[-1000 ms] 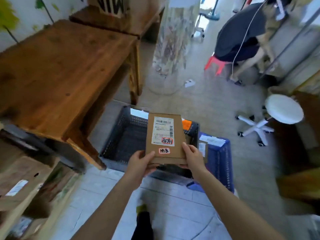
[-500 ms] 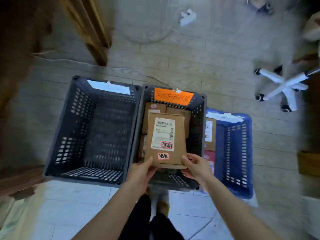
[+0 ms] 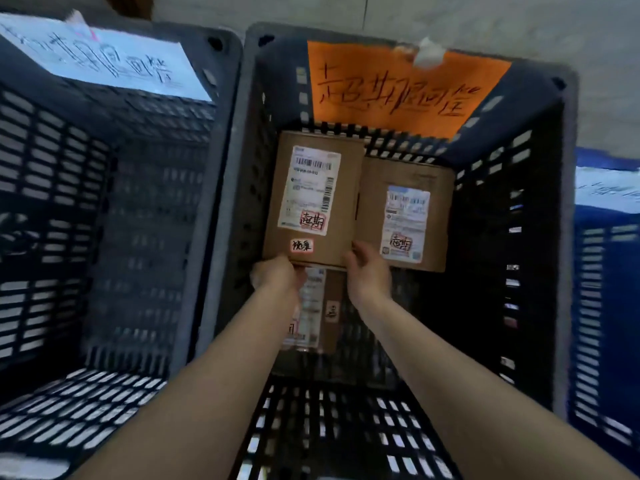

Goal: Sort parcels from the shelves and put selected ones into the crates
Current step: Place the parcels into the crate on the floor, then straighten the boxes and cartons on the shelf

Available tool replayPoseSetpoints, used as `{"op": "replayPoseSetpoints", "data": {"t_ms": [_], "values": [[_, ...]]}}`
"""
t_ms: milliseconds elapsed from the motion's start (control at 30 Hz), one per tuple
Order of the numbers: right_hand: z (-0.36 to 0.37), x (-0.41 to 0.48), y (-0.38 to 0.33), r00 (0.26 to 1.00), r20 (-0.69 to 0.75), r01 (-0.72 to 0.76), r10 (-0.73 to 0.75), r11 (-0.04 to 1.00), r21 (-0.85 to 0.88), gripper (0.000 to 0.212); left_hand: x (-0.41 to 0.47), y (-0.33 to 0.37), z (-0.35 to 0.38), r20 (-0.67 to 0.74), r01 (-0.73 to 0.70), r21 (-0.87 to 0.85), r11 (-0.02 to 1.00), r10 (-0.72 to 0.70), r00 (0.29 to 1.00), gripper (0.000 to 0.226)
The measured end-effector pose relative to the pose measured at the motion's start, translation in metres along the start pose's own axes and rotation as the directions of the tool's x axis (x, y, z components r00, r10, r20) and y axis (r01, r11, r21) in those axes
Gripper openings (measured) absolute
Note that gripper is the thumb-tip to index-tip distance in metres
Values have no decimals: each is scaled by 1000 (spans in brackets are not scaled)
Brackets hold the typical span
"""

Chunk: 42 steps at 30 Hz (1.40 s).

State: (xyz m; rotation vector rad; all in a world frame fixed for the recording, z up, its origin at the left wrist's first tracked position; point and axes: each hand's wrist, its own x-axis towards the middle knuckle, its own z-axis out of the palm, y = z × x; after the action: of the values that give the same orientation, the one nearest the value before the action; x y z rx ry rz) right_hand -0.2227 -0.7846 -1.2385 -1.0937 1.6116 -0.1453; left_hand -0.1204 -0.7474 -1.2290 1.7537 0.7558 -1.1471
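A flat brown cardboard parcel point(image 3: 313, 199) with a white shipping label and red stamp is down inside the middle grey crate point(image 3: 568, 209), the one with the orange handwritten sign point(image 3: 398, 88). My left hand point(image 3: 277, 275) grips its near left corner. My right hand point(image 3: 367, 268) holds its near right edge with curled fingers. Both forearms reach into the crate. A second labelled parcel point(image 3: 408, 216) lies to its right on the crate floor. A third parcel point(image 3: 317, 310) lies nearer, partly hidden under my hands.
An empty dark grey crate point(image 3: 104, 209) with a white paper sign point(image 3: 93, 60) stands directly left, touching the middle crate. A blue crate point(image 3: 609, 271) with a white label stands at the right edge. Pale tiled floor point(image 3: 450, 19) shows beyond the crates.
The view has tilted down and closed in on the crates. Both hands have lowered the parcel from above the middle crate to deep inside it, beside the other parcels.
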Motion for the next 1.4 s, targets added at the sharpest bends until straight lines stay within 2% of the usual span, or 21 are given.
{"op": "replayPoseSetpoints", "data": {"t_ms": [133, 300, 400, 567, 667, 800, 933, 1033, 1133, 1300, 1400], "values": [[-1, 4, -4, 998, 16, -66, 68, 994, -92, 37, -9, 1, -1, 37, 19, -3, 1000, -18, 999, 15], [-37, -37, -37, 999, 35, -32, 39, 984, -177, 40, -65, 10, -31, 142, 30, 129, 991, -49, 989, 26], [-58, -80, -74, 998, 44, -26, 35, 981, -193, 38, -119, 21, -56, 184, -16, 170, 985, -16, 983, 28], [-77, -177, -155, 982, 167, 128, -88, 960, -248, 35, -230, 61, -114, 203, -59, 64, 996, 45, 978, 25], [-76, -239, -215, 925, 308, 299, -221, 924, -237, 22, -288, 92, -158, 190, -110, -44, 993, 116, 975, 26], [-59, -320, -292, 786, 515, 500, -342, 842, -204, 27, -360, 127, -219, 117, -241, -131, 962, 256, 959, 17], [-35, -417, -346, 613, 680, 655, -401, 740, -154, 42, -438, 151, -297, -83, -413, -256, 874, 406, 910, 24], [-22, -499, -366, 453, 776, 759, -438, 647, -78, 35, -504, 147, -364, -232, -517, -340, 786, 462, 856, 20], [-15, -581, -369, 286, 862, 821, -420, 571, 6, 13, -564, 120, -426, -353, -612, -387, 689, 502, 789, 23], [1, -709, -350, 36, 941, 849, -336, 507, 149, 14, -651, 51, -526, -557, -734, -415, 538, 488, 673, 21], [19, -784, -320, -82, 957, 844, -280, 491, 216, 12, -688, -4, -589, -677, -781, -429, 454, 410, 611, 20]]}}
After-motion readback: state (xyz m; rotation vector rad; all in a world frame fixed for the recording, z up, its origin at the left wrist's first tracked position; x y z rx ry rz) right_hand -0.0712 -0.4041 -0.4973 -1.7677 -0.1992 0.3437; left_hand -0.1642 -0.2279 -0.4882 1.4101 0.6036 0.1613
